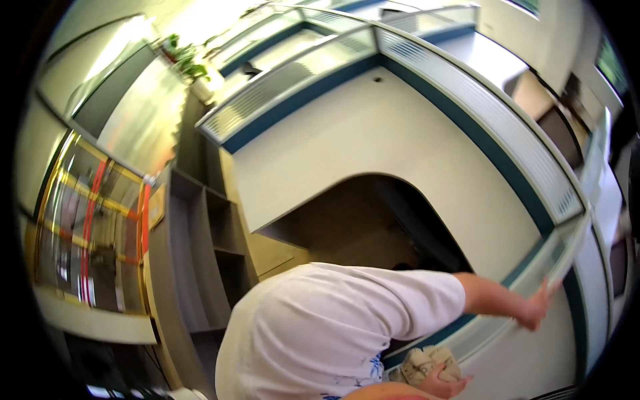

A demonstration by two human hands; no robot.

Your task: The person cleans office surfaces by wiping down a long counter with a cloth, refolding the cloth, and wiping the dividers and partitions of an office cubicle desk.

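Observation:
My left arm, in a white sleeve, reaches to the right. My left hand [535, 311] is at the low glass-topped partition [480, 339] at the desk's side, its fingers stretched along the top edge. Blur hides whether it presses on it. Lower down, my right hand [441, 384] grips a bunched beige cloth [421, 364], close to my shirt front. My white shirt [300, 327] with a blue print fills the bottom middle. The pale desk top [333, 133] curves round beyond my arm.
Glass-and-teal partitions [467, 100] border the desk. Grey open shelves [193, 260] stand at the left, near a gold-framed glass cabinet [93, 227]. A potted plant [187, 63] is at upper left. Beneath the desk's curved edge a dark object [427, 233] shows.

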